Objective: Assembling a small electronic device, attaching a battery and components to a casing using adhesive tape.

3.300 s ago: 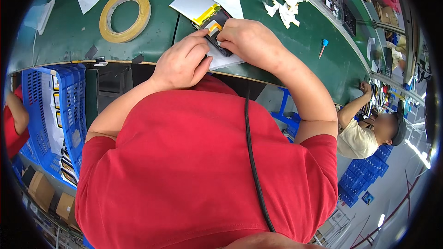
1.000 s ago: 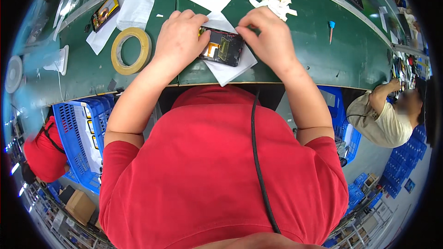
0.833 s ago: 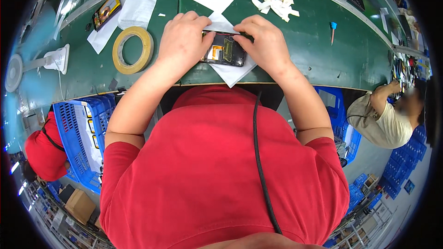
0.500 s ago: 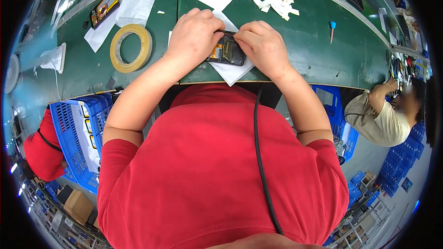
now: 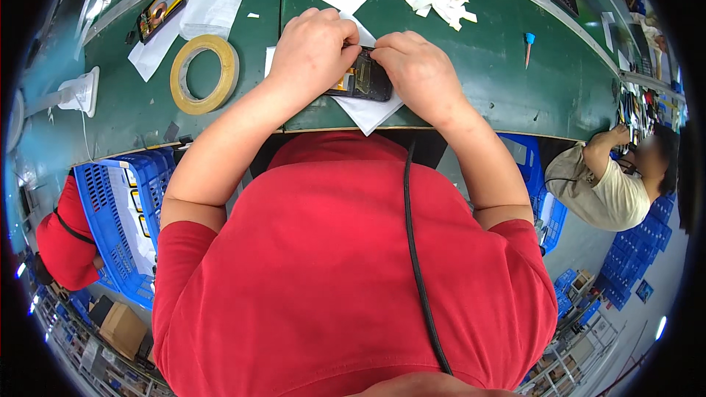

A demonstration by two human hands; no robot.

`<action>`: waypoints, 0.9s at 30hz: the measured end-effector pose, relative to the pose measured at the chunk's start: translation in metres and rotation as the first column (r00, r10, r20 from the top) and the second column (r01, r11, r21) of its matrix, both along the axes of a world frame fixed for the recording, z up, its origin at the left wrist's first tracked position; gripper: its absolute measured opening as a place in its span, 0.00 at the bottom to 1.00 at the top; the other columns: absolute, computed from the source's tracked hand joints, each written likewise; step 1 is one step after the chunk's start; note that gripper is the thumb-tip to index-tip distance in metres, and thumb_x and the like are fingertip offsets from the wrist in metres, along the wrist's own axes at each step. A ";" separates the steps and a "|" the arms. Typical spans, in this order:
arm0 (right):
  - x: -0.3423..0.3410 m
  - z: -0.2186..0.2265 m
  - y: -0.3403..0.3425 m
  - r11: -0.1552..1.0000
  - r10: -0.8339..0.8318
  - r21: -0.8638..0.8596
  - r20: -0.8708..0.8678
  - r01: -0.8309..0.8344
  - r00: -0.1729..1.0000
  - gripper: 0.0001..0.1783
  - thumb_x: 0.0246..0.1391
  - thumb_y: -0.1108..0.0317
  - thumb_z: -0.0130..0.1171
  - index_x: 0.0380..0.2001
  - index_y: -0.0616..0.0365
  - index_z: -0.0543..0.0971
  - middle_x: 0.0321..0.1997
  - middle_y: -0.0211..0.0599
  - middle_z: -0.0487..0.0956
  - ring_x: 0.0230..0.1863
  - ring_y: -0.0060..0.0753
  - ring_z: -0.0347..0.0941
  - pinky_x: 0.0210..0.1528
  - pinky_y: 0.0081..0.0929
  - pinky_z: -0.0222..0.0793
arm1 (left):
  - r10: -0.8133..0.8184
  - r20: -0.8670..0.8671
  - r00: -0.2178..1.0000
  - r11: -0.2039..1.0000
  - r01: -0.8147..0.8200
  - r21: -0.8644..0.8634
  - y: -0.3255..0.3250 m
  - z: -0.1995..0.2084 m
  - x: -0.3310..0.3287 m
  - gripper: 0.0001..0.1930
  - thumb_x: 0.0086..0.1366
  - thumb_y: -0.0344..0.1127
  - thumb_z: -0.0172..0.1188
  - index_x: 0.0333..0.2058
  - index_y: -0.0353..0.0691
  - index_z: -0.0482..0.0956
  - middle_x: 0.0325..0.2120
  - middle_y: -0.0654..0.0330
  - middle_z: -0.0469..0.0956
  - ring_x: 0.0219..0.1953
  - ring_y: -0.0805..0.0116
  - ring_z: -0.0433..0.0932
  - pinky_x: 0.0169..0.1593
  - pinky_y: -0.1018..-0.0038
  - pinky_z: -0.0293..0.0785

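Gripping the left part of an opened black handset (image 5: 373, 82) with bent fingers and thumb, the left hand (image 5: 313, 48) hides that end; the right hand (image 5: 421, 72) has its fingertips bunched at the far right corner — whether they clasp the rim or only rest against it, I cannot tell. The handset lies on white paper (image 5: 366, 113) near the front edge of the green workbench (image 5: 500, 81). Pressure from the left hand could, I judge, crease or tear the exposed orange ribbon cable (image 5: 343, 82) just beside it. An uneven push might also slide the paper, carrying the handset toward the bench edge. Its long axis runs roughly left to right, insides up, one short end pointing right — which end is the top cannot be made out.
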State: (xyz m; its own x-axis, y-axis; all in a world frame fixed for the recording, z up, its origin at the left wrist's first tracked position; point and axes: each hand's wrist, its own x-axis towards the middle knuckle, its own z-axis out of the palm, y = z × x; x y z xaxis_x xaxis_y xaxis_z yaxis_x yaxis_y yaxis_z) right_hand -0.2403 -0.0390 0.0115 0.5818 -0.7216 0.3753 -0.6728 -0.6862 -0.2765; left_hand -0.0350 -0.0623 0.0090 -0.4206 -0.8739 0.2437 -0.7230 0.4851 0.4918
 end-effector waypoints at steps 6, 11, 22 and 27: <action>0.002 -0.006 -0.001 0.998 -0.056 0.038 0.023 0.055 0.998 0.05 0.47 0.73 0.61 0.30 0.53 0.81 0.34 0.32 0.79 0.39 0.40 0.77 0.40 0.36 0.76 | -0.044 -0.021 0.999 0.994 0.042 -0.101 0.002 -0.002 -0.004 0.05 0.54 0.33 0.70 0.28 0.42 0.82 0.28 0.61 0.77 0.37 0.56 0.76 0.44 0.61 0.73; 0.004 0.003 -0.004 0.910 -0.264 0.368 0.163 0.190 0.951 0.04 0.50 0.72 0.64 0.31 0.53 0.81 0.31 0.36 0.79 0.37 0.44 0.78 0.39 0.40 0.75 | -0.028 0.013 1.000 0.998 0.028 -0.050 0.001 -0.001 -0.006 0.06 0.55 0.34 0.70 0.27 0.41 0.82 0.28 0.60 0.77 0.37 0.57 0.76 0.44 0.61 0.73; 0.001 -0.012 0.004 0.992 -0.129 0.018 0.159 0.128 0.979 0.05 0.48 0.71 0.68 0.30 0.57 0.82 0.35 0.34 0.83 0.36 0.41 0.80 0.38 0.35 0.77 | -0.041 -0.061 0.997 0.999 0.040 -0.020 0.004 -0.006 -0.008 0.05 0.56 0.33 0.69 0.29 0.40 0.82 0.30 0.60 0.78 0.38 0.57 0.77 0.44 0.63 0.76; -0.004 -0.014 0.011 0.995 -0.091 -0.039 0.138 0.097 0.986 0.10 0.50 0.71 0.69 0.38 0.56 0.85 0.42 0.36 0.85 0.41 0.41 0.83 0.43 0.34 0.80 | -0.030 -0.075 0.997 1.000 0.029 -0.006 0.004 -0.008 -0.008 0.05 0.56 0.34 0.69 0.27 0.40 0.83 0.30 0.60 0.78 0.39 0.56 0.77 0.44 0.63 0.77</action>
State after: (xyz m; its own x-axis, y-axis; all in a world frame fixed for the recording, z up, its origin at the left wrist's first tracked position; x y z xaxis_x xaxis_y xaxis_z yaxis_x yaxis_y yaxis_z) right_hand -0.2448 -0.0275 -0.0023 0.4536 -0.7512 0.4795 -0.6931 -0.6356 -0.3400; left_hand -0.0434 -0.0586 0.0011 -0.4267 -0.8601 0.2796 -0.6695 0.5082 0.5417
